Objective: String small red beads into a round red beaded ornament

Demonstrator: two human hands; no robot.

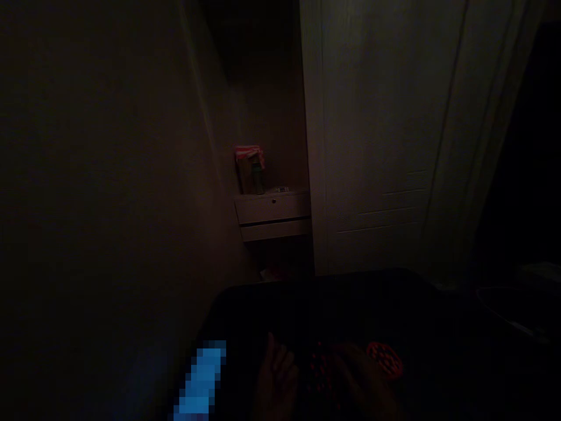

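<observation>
Blue blurred shape (201, 380) seen left of left hand (277, 374). Left hand half curled, thumb held apart from fingers; no thing seen in it. Beyond left hand, drawers (275, 209) seen, with red-topped pile (249, 169) set on top. Red-dotted thing (321, 368) seen between hands, nearest to both; too dark to tell if touched. Right hand (366, 377) bent; grip cannot be told. Big pale door (377, 128) seen beyond right hand. Round red patterned thing (384, 360) seen just beside right hand, on its right.
</observation>
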